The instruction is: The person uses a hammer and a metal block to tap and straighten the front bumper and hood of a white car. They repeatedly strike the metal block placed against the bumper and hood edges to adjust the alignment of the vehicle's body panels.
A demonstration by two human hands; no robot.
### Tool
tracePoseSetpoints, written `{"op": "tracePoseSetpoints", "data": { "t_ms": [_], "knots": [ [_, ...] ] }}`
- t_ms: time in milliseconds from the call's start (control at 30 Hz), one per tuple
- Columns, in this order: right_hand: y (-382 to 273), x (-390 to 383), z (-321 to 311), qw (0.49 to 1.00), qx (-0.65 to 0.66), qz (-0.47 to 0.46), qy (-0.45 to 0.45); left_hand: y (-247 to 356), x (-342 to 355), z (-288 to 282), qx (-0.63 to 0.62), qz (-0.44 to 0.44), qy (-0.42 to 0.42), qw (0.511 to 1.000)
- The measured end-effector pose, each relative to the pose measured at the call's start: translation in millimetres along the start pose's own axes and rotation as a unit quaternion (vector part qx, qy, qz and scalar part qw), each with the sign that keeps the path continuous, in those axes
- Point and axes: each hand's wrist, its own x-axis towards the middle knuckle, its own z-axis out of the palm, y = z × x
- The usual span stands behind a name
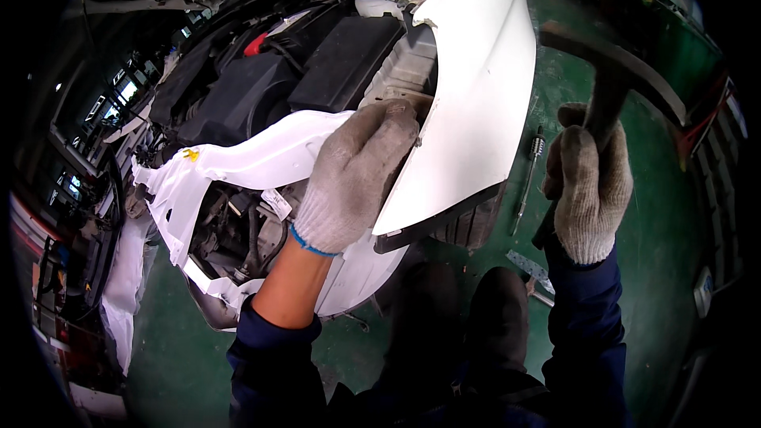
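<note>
Your right hand [588,190] is wrapped tightly around the hammer [607,103], raised right of the white fender [479,91], its handle running far-right to near-left and its head crossing from far-left to near-right. Your left hand [353,178], fingers bent, lies at the fender's left edge; whether it grips, you cannot tell. The fender's long axis runs far to near, its narrow tip pointing near-left.
</note>
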Motion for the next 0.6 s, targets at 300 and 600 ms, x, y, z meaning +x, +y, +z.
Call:
{"op": "tracePoseSetpoints", "data": {
  "t_ms": [300, 600],
  "knots": [
    [19.7, 4.6, -1.2, 0.98, -0.126, 0.055, -0.145, -0.6, 5.2, 1.6, -0.08, -0.051, -0.013, 0.995],
    [27.8, -4.4, 6.2, 0.988, -0.076, 0.08, -0.112, -10.0, 9.7, -0.6, -0.122, -0.013, -0.018, 0.992]
  ]
}}
